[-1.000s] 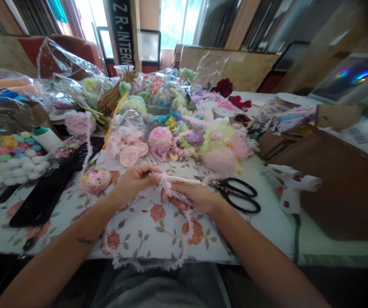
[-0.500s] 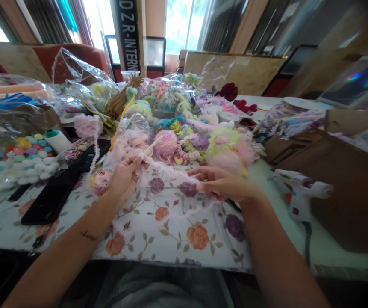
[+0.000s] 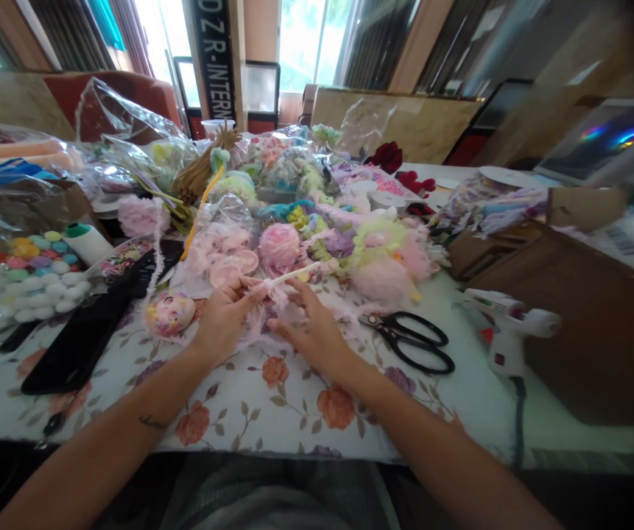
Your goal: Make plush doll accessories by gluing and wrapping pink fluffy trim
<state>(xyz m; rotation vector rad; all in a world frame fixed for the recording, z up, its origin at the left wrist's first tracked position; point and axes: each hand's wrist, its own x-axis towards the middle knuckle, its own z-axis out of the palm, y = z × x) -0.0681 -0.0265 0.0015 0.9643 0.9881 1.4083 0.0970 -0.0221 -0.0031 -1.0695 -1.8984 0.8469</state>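
My left hand [image 3: 228, 313] pinches a pale thin stick [image 3: 297, 274] with fuzzy pink yarn [image 3: 277, 293] gathered around its lower end. Close beside it, my right hand [image 3: 314, 327] is curled at the same yarn, thumb and forefinger on either side of the strands. Loose yarn hangs below both hands onto the flowered cloth [image 3: 233, 412]. A small doll face [image 3: 170, 314] with colourful trim lies left of my left hand. Black-handled scissors [image 3: 413, 340] rest to the right of my right hand.
A white glue gun [image 3: 509, 324] stands at the right, before a brown cardboard box [image 3: 587, 316]. Fluffy flowers and a pink yarn ball [image 3: 279, 246] pile up behind the hands. At the left lie a black phone-like slab [image 3: 76, 342], bagged pompoms [image 3: 34, 294] and a thread spool [image 3: 87, 243].
My right hand has come leftward from out along the stretched yarn to beside my left hand. The stick now slants further right and the scissors are uncovered. The view has shifted slightly.
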